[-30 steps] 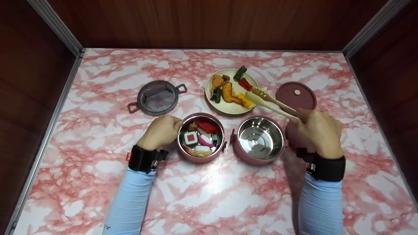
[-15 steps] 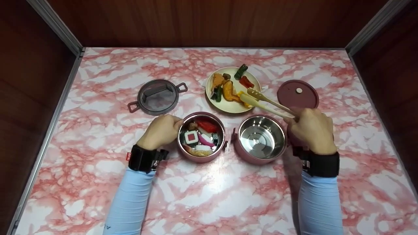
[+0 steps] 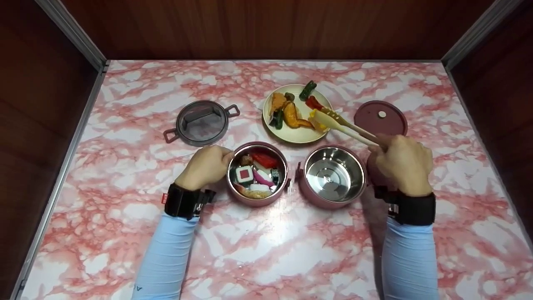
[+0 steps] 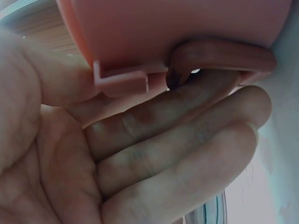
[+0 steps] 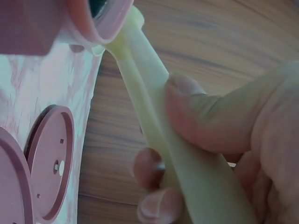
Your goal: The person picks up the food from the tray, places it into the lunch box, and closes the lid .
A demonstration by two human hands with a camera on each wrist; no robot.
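Note:
My left hand (image 3: 204, 166) holds the left pink pot (image 3: 258, 203) at its left side. In the left wrist view the thumb is against the pot and the fingers (image 4: 154, 149) lie around its handle (image 4: 219, 58). Inside the pot are toy food pieces, among them a square sushi roll (image 3: 244, 174) and a red piece (image 3: 264, 159). My right hand (image 3: 404, 162) grips a pair of pale tongs (image 3: 358, 132), thumb on one arm, fingers on the other. Their tips pinch a yellow food piece (image 3: 320, 125) over the right side of the cream plate (image 3: 291, 135).
A second pink pot (image 3: 329, 203), with a bare steel inside, stands right of the first. A glass lid (image 3: 202, 123) lies at the left, a dark red lid (image 3: 377, 114) at the right, another round lid (image 5: 9, 182) beside it. A chicken wing (image 3: 292, 116) and vegetables lie on the plate.
The tongs have come down and left from beside the red piece onto the yellow piece, then shifted slightly back right with it between their tips. My left hand stays put on the pot.

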